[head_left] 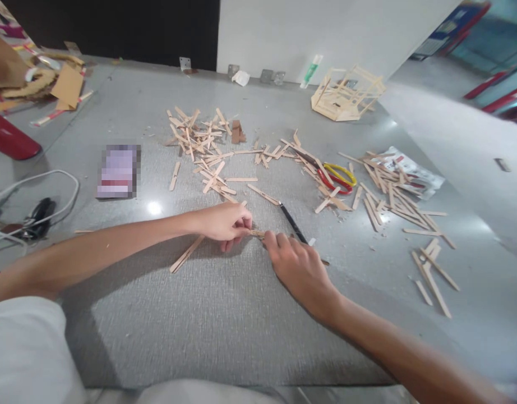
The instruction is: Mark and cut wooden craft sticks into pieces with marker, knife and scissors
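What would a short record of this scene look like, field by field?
left hand: pinches a short pale wooden stick
right hand: grips a slim black-handled tool, fingertips at the same stick
beside left hand: long flat wooden strip
surface: grey textured mat
farther back: scattered pile of pale wooden stick pieces; red and yellow looped handles; pale stick-built frame model
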Motion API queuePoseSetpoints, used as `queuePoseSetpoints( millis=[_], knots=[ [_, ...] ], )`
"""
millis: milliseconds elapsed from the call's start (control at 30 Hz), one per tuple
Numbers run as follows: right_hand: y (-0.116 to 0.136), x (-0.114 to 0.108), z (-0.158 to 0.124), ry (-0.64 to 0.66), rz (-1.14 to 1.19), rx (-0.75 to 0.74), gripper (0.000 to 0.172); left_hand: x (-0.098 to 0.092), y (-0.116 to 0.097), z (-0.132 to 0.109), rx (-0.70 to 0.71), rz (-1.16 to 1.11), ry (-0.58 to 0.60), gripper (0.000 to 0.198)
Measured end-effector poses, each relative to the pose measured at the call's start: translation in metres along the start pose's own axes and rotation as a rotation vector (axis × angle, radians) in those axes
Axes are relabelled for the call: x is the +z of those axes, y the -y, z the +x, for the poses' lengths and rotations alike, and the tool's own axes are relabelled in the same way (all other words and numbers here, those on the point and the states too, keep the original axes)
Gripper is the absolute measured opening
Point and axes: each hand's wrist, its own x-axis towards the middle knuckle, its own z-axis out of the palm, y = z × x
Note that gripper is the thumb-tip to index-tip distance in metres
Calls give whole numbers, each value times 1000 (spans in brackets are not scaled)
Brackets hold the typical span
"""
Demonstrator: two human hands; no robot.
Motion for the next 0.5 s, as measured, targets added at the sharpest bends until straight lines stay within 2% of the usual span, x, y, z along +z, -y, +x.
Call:
queuePoseSetpoints(
  millis=[233, 500],
  knots=[
    [2, -2, 0, -57, -49, 5, 28, 0, 1, 2, 8, 11, 13, 17],
    [3, 0, -1, -64, -64, 10, 28, -1, 5, 3, 22, -3, 31, 22]
  ],
)
